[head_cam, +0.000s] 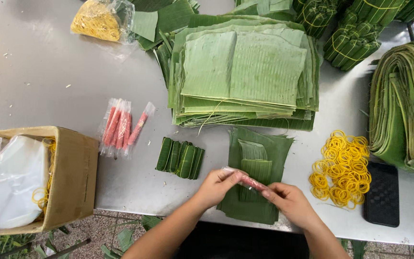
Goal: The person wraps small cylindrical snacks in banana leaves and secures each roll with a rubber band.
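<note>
1. A pink sausage stick in a clear wrapper [247, 181] is being held just above small leaf pieces [255, 168] laid on the metal table [135, 182]; it is not yet wrapped.
2. Judging by the scene, four wrapped green rolls [180, 158] are lying finished, while four packaged sticks [120, 125] are waiting beside them.
3. The left hand [216, 186] is pinching one end with its fingers closed, and the right hand [288, 201] is pinching the other.
4. Yellow rubber bands [342, 164] are lying near the right hand.

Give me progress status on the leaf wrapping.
Done: four wrapped rolls lie in a row. In hand: left hand and right hand hold one pink stick over laid-out leaf pieces. Left: about four packaged sticks unwrapped.
</note>
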